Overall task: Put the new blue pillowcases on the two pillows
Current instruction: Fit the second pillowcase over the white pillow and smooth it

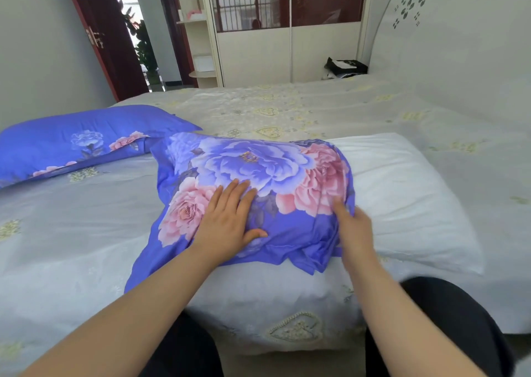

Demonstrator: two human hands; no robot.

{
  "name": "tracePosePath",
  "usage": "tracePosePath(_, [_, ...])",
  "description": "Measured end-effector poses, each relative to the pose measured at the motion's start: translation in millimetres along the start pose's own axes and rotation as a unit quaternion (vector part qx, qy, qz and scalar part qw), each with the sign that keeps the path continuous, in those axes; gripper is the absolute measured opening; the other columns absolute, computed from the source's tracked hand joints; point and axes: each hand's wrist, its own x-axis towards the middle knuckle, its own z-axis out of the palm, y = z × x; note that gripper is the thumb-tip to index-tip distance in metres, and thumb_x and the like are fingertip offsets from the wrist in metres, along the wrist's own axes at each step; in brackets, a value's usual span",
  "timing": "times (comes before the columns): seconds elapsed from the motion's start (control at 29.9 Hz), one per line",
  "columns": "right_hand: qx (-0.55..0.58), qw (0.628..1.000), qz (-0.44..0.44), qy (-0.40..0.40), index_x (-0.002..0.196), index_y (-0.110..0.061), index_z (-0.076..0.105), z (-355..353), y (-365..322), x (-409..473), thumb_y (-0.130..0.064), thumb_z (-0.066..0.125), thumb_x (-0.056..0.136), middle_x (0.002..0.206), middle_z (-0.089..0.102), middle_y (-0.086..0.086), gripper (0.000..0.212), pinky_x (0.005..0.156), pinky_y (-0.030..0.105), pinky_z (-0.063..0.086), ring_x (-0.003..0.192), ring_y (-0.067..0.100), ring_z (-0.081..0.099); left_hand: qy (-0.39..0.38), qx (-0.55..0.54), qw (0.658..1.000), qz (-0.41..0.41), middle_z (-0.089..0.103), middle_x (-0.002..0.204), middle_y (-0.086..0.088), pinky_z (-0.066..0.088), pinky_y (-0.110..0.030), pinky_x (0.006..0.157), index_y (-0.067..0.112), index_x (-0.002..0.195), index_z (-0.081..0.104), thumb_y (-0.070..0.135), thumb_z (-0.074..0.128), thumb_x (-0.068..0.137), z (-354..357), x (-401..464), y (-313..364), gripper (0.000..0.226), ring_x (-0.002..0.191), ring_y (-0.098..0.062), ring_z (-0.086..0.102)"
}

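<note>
Pulling second pillowcase (258,181) over white pillow (402,198) at bed's (287,103) near edge | left hand (227,221) spread flat on it, right hand (355,233) pinching its open hem | first pillow (71,141) covered, far-left | next: draw hem rightward over bare half.

1. The blue pillowcase (258,181) is thin printed cloth with a slight sheen, wrinkled near its open edge.
2. The white pillow (402,193) inside it is matt, soft cloth.
3. The bed sheet (287,109) behind the pillow looks matt, embroidered cloth.
4. The wardrobe (273,26) beyond the bed has glossy panels.
</note>
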Motion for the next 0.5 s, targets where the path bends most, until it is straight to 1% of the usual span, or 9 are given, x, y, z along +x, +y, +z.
tracePosePath(0.03, [-0.006,1.000,0.002,-0.020,0.079,-0.016,0.066,0.6,14.5,-17.2,-0.033,0.063,0.089,0.077,0.066,-0.002,0.020,0.068,0.029,0.050,0.071,0.012,0.060,0.005,0.006,1.000,0.003,0.045,0.140,-0.018,0.026,-0.050,0.109,0.002,0.132,0.044,0.072,0.038,0.080,0.2,-6.7,-2.1,0.087,0.131,-0.036,0.041])
tracePosePath(0.07, [-0.020,0.999,0.006,-0.049,0.082,-0.014,0.067,0.2,28.0,-31.2,-0.032,0.061,0.091,0.079,0.067,-0.004,0.021,0.066,0.021,0.049,0.073,0.010,0.061,0.013,0.014,1.000,0.008,0.046,0.138,-0.019,0.027,-0.050,0.108,0.000,0.131,0.044,0.072,0.040,0.080,0.4,-13.4,-4.1,0.088,0.130,-0.037,0.042])
tracePosePath(0.13, [-0.054,0.995,0.007,-0.085,0.070,-0.009,0.057,-2.2,48.0,-47.9,-0.031,0.057,0.093,0.068,0.060,-0.003,0.031,0.054,0.010,0.040,0.066,0.013,0.054,0.041,0.039,0.998,0.016,0.051,0.131,-0.020,0.033,-0.048,0.103,-0.002,0.124,0.050,0.069,0.046,0.079,0.2,-30.1,-8.7,0.085,0.122,-0.036,0.045])
tracePosePath(0.17, [-0.074,0.994,0.000,-0.083,0.062,-0.011,0.049,-3.2,50.8,-49.8,-0.028,0.055,0.094,0.061,0.052,-0.003,0.037,0.048,0.010,0.035,0.061,0.013,0.048,0.052,0.056,0.997,0.015,0.055,0.123,-0.018,0.037,-0.046,0.096,-0.001,0.119,0.053,0.066,0.049,0.080,-0.5,-37.0,-10.0,0.078,0.114,-0.035,0.048])
tracePosePath(0.23, [-0.111,0.991,-0.020,-0.075,0.057,-0.016,0.036,-0.6,48.2,-48.2,-0.025,0.048,0.098,0.056,0.041,-0.005,0.043,0.047,0.012,0.031,0.056,0.011,0.039,0.066,0.109,0.992,-0.007,0.058,0.102,-0.013,0.037,-0.040,0.078,0.004,0.107,0.053,0.054,0.058,0.080,-4.8,-46.9,-11.0,0.057,0.091,-0.030,0.047])
tracePosePath(0.3, [-0.127,0.988,-0.035,-0.076,0.060,-0.016,0.034,5.8,43.0,-47.6,-0.026,0.043,0.100,0.059,0.039,-0.004,0.042,0.054,0.019,0.033,0.056,0.010,0.038,0.064,0.143,0.987,-0.030,0.054,0.084,-0.008,0.034,-0.038,0.067,0.010,0.094,0.051,0.028,0.072,0.070,-11.2,-43.6,-12.7,0.036,0.075,-0.028,0.046])
tracePosePath(0.37, [-0.124,0.988,-0.049,-0.074,0.063,-0.017,0.039,13.2,41.2,-47.2,-0.027,0.040,0.101,0.063,0.045,-0.005,0.040,0.059,0.022,0.035,0.060,0.007,0.043,0.057,0.149,0.986,-0.053,0.052,0.075,-0.007,0.036,-0.038,0.063,0.012,0.083,0.051,0.008,0.072,0.059,-19.4,-29.7,-17.0,0.033,0.068,-0.029,0.049])
tracePosePath(0.43, [-0.116,0.988,-0.073,-0.069,0.067,-0.018,0.044,19.4,38.6,-45.5,-0.028,0.039,0.101,0.068,0.050,-0.006,0.036,0.061,0.017,0.037,0.065,0.005,0.046,0.048,0.139,0.985,-0.085,0.054,0.074,-0.009,0.040,-0.037,0.063,0.011,0.081,0.054,0.006,0.073,0.058,-27.3,-13.2,-22.9,0.030,0.067,-0.030,0.053])
tracePosePath(0.5, [-0.112,0.987,-0.093,-0.064,0.067,-0.016,0.044,22.9,32.7,-41.8,-0.028,0.038,0.101,0.067,0.049,-0.005,0.036,0.059,0.016,0.036,0.064,0.008,0.045,0.024,0.124,0.984,-0.122,0.056,0.071,-0.010,0.042,-0.034,0.056,0.010,0.077,0.057,0.013,0.080,0.061,-34.7,-4.1,-23.3,0.028,0.062,-0.030,0.056])
